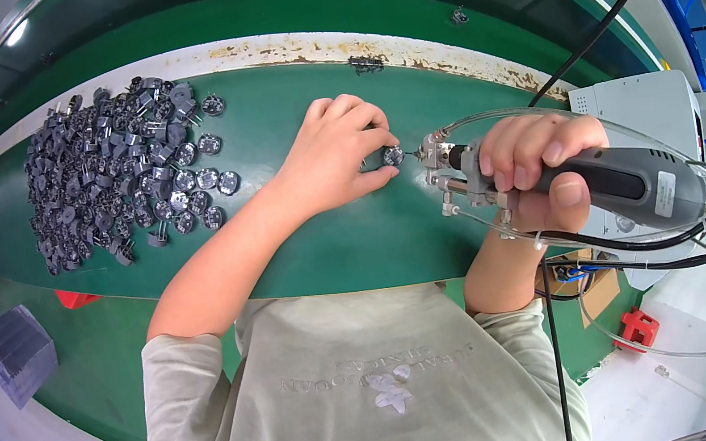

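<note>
The left hand (335, 155) pinched a small round grey part (393, 156) between thumb and fingers, pressing it onto the green tabletop (320, 243) near the middle of its near edge. The right hand (536, 172) was closed around a grey powered hand tool (609, 180), whose metal tip sat just beside the part. Thin clear tubes (492, 118) looped from the tool's head. A heap of similar grey parts (116, 168) lay toward the tabletop's far left corner.

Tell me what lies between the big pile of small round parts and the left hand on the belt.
Only bare green belt shows in the head view between the pile and the left hand, which pinches one round part at the grey power tool.
</note>
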`<state>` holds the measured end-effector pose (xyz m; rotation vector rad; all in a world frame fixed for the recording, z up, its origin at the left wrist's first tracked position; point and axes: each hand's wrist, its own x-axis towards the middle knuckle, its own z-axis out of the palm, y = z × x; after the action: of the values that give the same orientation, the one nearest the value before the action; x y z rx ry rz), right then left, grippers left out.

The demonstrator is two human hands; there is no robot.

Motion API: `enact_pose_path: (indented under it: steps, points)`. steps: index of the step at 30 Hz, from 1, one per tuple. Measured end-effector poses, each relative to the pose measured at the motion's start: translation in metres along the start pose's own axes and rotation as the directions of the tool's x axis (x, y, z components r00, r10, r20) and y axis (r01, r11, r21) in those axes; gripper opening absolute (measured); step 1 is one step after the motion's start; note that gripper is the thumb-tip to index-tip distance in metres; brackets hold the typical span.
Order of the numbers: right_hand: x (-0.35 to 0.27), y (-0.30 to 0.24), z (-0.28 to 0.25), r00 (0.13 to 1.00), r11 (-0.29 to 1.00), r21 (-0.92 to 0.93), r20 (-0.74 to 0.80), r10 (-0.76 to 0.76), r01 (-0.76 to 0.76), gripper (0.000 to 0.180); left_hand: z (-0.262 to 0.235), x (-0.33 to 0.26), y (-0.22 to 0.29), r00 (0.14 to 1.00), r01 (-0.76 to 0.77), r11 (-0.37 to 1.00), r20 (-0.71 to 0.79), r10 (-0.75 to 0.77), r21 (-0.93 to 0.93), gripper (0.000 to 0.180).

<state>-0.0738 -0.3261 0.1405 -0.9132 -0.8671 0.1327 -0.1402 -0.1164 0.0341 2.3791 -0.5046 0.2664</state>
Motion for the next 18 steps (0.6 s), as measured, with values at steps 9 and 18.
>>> enact_pose_path:
  steps: [9, 18]
  points:
    - [-0.002, 0.006, 0.001, 0.997, 0.995, -0.103, 0.082, 0.004, 0.004, 0.029, -0.005, 0.001, -0.003, 1.000, -0.003, 0.992, -0.019, 0.001, -0.129, 0.032]
    - [-0.004, 0.012, 0.013, 0.996, 0.998, -0.065, -0.093, 0.011, -0.017, 0.043, -0.006, 0.000, -0.006, 0.999, -0.029, 0.993, 0.012, 0.030, -0.112, 0.028]
